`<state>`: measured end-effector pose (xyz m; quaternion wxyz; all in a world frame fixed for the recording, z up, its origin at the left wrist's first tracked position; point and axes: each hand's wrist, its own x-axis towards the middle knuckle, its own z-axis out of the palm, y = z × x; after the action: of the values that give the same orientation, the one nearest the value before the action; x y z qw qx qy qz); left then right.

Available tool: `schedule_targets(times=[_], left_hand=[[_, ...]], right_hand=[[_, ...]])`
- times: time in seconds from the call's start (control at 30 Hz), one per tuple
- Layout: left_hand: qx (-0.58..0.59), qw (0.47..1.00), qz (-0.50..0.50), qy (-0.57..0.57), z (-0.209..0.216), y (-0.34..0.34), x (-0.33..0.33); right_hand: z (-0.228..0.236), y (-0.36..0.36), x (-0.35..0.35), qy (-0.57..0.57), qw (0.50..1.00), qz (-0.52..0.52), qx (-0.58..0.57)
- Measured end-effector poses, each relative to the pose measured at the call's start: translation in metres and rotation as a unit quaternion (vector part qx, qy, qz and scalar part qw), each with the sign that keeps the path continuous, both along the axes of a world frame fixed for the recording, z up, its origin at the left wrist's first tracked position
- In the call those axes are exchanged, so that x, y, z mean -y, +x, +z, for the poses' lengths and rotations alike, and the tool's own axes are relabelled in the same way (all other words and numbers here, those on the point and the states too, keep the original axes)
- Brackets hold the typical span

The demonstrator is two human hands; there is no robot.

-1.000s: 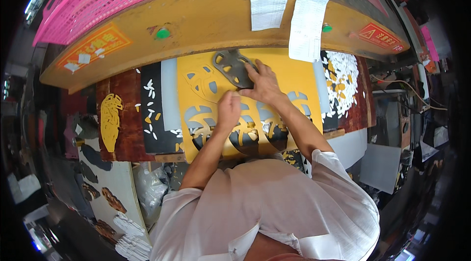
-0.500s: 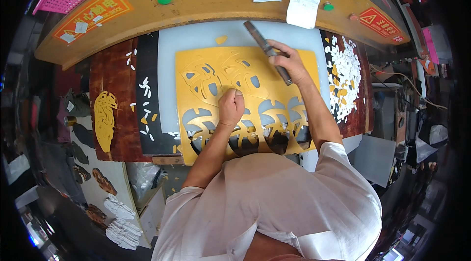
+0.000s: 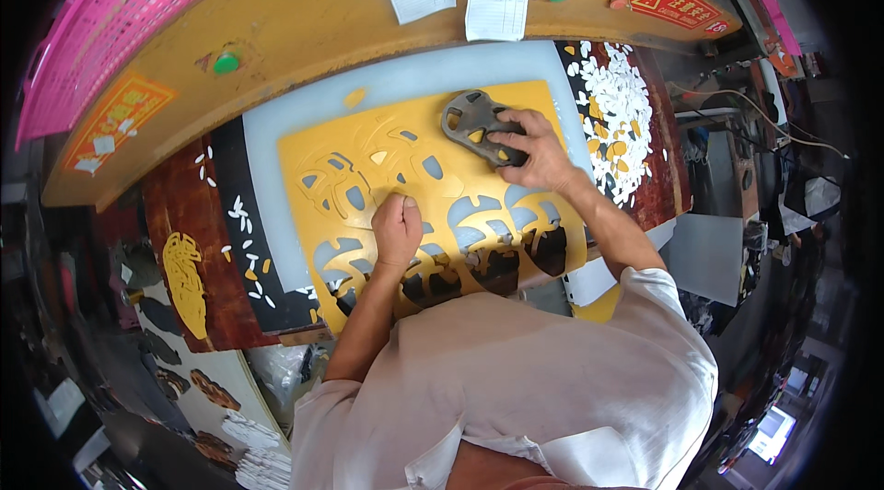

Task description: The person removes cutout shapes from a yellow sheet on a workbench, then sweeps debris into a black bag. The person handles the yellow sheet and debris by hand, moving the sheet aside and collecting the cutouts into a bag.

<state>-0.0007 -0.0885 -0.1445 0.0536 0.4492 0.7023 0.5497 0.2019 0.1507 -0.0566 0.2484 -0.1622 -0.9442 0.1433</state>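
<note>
A yellow sheet (image 3: 426,126) with several curved cut-outs along its near side lies on a pale cutting board (image 3: 276,135). My right hand (image 3: 537,151) grips the near right end of a dark, sole-shaped cutting die (image 3: 471,112) with openings through it. The die's face shows above the sheet's far right part; whether it touches the sheet, I cannot tell. My left hand (image 3: 398,230) is closed in a fist at the middle of the sheet, beside the cut-outs. Its fingertips are hidden, so what they hold, if anything, does not show.
A yellow machine beam (image 3: 304,29) with green buttons spans the far side. White and yellow scraps (image 3: 619,112) are heaped at the right. A stack of yellow cut pieces (image 3: 184,283) lies at the left. A pink basket (image 3: 120,20) stands at the far left.
The die has turned from edge-on to show its broad face, still in my right hand. My left hand stays closed at the sheet. The whole view has swung round.
</note>
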Motion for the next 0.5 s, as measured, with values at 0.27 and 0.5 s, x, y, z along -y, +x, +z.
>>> schedule_targets(times=[0.27, 0.5], left_hand=[[-0.027, 0.999, -0.013, -0.044, 0.017, 0.0, -0.04], [-0.09, 0.978, -0.105, -0.155, 0.068, 0.083, -0.055]], right_hand=[[-0.032, -0.011, -0.015, -0.048, 0.987, -0.151, 0.031], [-0.03, 0.089, -0.08, -0.317, 0.926, -0.203, 0.035]])
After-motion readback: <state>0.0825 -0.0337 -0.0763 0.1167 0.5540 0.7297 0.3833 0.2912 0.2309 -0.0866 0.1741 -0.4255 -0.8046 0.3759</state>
